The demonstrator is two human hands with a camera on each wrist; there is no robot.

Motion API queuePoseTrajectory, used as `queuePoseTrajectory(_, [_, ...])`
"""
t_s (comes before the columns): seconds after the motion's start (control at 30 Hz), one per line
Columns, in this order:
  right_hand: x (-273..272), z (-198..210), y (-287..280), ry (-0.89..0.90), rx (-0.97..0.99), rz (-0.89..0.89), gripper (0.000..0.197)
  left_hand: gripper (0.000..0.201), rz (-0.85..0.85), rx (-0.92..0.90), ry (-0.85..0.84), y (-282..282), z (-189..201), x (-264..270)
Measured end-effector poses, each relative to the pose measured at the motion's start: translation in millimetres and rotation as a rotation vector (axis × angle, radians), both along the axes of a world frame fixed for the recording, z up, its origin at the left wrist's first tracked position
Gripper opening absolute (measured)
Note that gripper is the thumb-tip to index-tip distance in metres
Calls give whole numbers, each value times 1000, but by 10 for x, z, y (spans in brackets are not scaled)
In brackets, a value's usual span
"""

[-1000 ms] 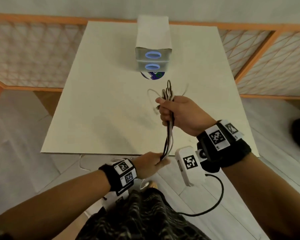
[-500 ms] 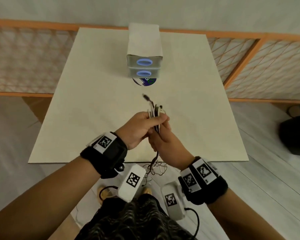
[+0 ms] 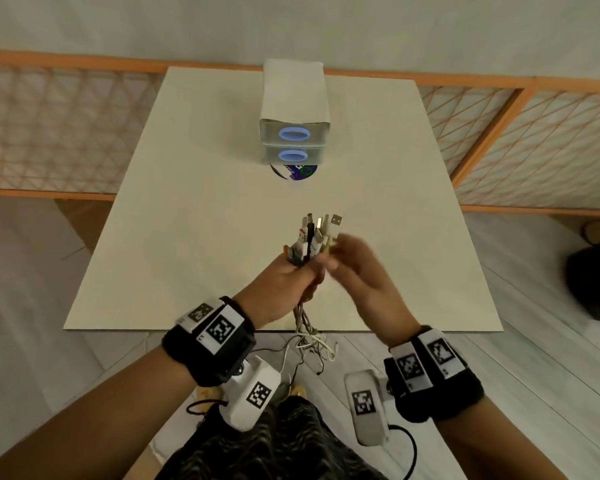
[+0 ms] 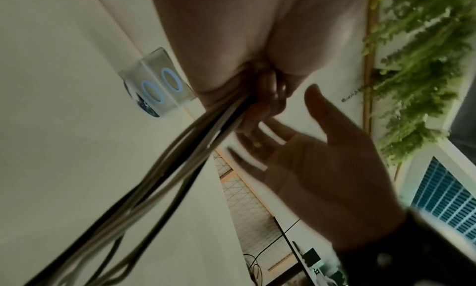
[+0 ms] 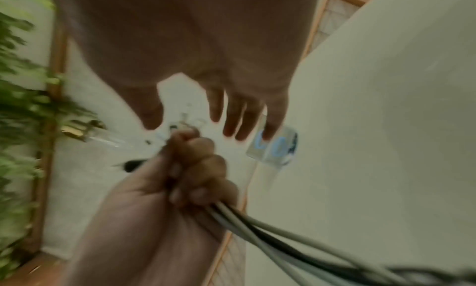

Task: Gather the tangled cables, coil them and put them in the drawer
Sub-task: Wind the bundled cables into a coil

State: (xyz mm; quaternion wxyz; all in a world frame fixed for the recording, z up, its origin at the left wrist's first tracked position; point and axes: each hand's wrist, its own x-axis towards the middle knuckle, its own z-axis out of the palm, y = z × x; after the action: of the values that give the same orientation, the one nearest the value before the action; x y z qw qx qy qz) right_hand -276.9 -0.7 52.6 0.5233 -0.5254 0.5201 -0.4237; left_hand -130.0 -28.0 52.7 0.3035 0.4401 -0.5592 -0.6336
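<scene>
My left hand [image 3: 291, 275] grips a bundle of white and black cables [image 3: 314, 233] above the near part of the table; the plug ends stick up out of the fist. The loose lengths hang below the hand in a tangle [image 3: 310, 342] past the table's front edge. In the left wrist view the cables [image 4: 180, 158] run down from the fist. My right hand [image 3: 352, 258] is beside the plugs with fingers spread, holding nothing; in the right wrist view its straight fingers [image 5: 237, 115] hover above the left fist [image 5: 190, 158]. A small two-drawer unit [image 3: 293, 133] with blue ring handles stands at the far middle, both drawers closed.
A round blue and white disc [image 3: 293, 170] lies under the drawer unit's front. The cream table [image 3: 187, 220] is edged by an orange-framed lattice fence [image 3: 534, 140] at the back and sides. A dark object [image 3: 593, 282] sits on the floor at right.
The left hand came up from the table's edge and took the bundle near the plug ends. The right hand let go and now stands open beside it.
</scene>
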Motion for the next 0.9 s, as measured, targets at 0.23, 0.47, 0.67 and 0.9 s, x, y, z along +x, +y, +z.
queuePoseTrajectory(0.23, [310, 212, 34, 558, -602, 12, 23, 31, 217, 151, 235, 85, 32, -160])
queuePoseTrajectory(0.47, [63, 223, -65, 345, -465, -40, 31, 20, 56, -230, -19, 164, -49, 30])
queuePoseTrajectory(0.67, [-2, 330, -140, -273, 35, 181, 78, 21, -49, -363, -130, 229, 14, 20])
queuePoseTrajectory(0.9, [173, 298, -94, 87, -219, 148, 49, 17, 107, -221, -27, 139, 3, 4])
